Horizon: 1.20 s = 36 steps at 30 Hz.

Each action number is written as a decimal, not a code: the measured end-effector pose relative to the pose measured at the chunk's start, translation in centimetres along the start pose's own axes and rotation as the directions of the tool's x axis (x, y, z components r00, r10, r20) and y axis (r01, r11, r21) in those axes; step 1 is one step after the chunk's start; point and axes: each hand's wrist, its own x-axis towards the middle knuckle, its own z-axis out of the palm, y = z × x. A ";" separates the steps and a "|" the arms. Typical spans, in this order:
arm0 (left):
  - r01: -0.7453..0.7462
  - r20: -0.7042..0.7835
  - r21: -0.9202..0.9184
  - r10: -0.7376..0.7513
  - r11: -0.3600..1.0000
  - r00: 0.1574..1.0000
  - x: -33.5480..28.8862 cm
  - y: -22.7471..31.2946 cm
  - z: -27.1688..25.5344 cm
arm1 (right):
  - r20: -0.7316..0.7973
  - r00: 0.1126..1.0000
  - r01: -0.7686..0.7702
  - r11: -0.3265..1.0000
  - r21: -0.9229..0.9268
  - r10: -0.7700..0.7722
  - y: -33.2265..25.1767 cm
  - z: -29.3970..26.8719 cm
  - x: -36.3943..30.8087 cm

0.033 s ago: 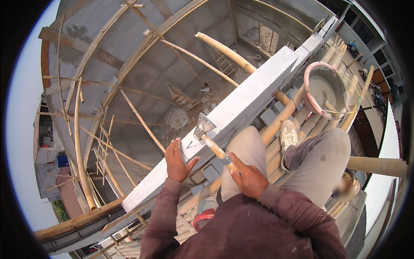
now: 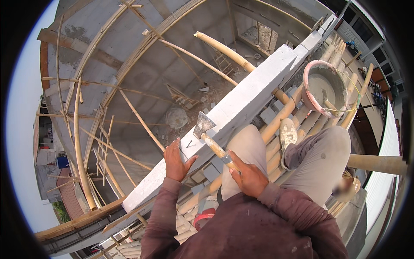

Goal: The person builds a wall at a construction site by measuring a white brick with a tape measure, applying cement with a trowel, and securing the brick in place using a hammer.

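Observation:
In my right hand (image 2: 250, 178) is a hatchet (image 2: 215, 149), gripped by the lower part of its wooden handle. A grey band wraps the handle, and the flared, mortar-stained blade is over the white block wall (image 2: 246, 101). My left hand (image 2: 176, 162) lies over the wall's top, fingers stretched and thumb apart, holding nothing visible. A small dark V-shaped thing (image 2: 189, 144), too small to make out, shows on the wall top between the left hand and the blade.
A round mortar tub (image 2: 305, 88) with a pinkish rim stands at the right on bamboo poles (image 2: 282, 118). Beyond the wall, the ground drops to a lower room with bamboo scaffolding (image 2: 77, 151). A red-rimmed container (image 2: 203, 219) sits by my body. Another bamboo pole (image 2: 226, 52) juts over the drop.

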 end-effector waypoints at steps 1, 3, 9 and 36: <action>-0.005 0.006 0.001 0.005 1.000 1.000 -0.4 -0.6 0.4 | -0.021 0.999 0.024 0.999 -0.021 -0.025 -0.1 0.1 0.1; -0.008 0.008 -0.041 0.009 0.999 1.000 -0.8 -1.3 0.6 | -0.047 0.998 0.042 0.998 -0.038 -0.043 -0.2 0.3 0.3; -0.028 -0.020 -0.052 0.027 0.998 0.999 -0.8 -0.6 1.5 | -0.439 0.866 0.306 0.949 0.082 -0.241 -2.4 0.2 3.1; 0.024 -0.153 -0.227 -0.060 0.974 0.986 -1.3 -0.9 0.8 | 0.002 0.952 -0.289 0.898 0.331 0.305 -9.1 5.9 -0.6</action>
